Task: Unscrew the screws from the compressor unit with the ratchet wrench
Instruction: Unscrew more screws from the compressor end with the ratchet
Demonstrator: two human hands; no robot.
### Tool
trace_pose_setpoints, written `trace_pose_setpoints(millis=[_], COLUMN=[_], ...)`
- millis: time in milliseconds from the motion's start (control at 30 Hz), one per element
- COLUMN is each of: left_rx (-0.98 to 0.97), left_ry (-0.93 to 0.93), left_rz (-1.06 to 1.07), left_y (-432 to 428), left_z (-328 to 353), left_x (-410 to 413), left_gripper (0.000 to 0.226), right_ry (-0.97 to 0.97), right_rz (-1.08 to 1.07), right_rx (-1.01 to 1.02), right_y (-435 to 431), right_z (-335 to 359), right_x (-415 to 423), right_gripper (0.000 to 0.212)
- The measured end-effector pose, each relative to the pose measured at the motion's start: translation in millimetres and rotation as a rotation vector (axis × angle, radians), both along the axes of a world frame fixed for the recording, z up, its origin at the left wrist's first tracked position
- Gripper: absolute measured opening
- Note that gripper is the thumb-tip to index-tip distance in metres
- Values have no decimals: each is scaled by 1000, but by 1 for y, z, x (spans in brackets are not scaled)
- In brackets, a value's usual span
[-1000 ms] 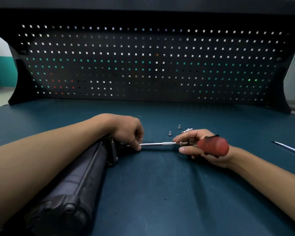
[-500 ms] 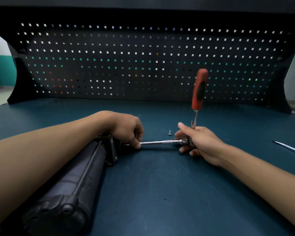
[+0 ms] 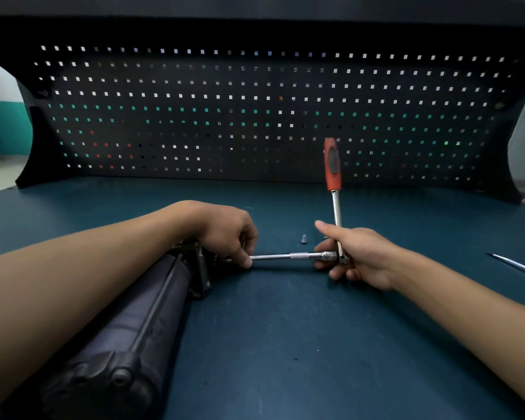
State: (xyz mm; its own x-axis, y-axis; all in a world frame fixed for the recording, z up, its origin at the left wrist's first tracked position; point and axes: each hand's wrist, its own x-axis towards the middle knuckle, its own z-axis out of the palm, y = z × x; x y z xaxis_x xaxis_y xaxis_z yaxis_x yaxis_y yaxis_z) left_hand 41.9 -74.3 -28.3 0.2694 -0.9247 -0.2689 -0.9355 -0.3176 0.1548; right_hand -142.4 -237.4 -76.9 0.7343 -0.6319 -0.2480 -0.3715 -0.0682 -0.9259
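Two hands engaged | our right hand [image 3: 358, 256] grips the ratchet wrench [image 3: 335, 207] at its head, handle upright | extension bar [image 3: 285, 256] runs level leftward | our left hand [image 3: 228, 231] pinches its far end against the compressor unit [image 3: 152, 304], lying lengthwise on the counter [image 3: 285, 344]

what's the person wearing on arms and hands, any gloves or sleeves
No sleeves show anywhere in view. The left hand and right hand wear no gloves, and no watch, ring or band is visible.
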Motion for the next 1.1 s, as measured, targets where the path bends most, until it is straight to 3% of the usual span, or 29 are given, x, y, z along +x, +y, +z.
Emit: trace_pose_setpoints(millis=[100,400,600,1100], left_rx=[-3,-19,10,40], left_ry=[16,30,31,4], left_rz=[4,15,43,44], left_y=[1,2,2,1], left_z=[1,0,-1,0], left_x=[1,0,0,3], left_gripper=[15,13,12,7], right_ry=[-69,-144,-315,-361], right_rz=[45,119,295,346], right_rx=[23,96,283,83], right_y=[-5,-14,-27,-17], right_z=[-2,-5,-9,-13], right_x=[-4,-11,-24,-31], right_gripper=[40,33,42,28])
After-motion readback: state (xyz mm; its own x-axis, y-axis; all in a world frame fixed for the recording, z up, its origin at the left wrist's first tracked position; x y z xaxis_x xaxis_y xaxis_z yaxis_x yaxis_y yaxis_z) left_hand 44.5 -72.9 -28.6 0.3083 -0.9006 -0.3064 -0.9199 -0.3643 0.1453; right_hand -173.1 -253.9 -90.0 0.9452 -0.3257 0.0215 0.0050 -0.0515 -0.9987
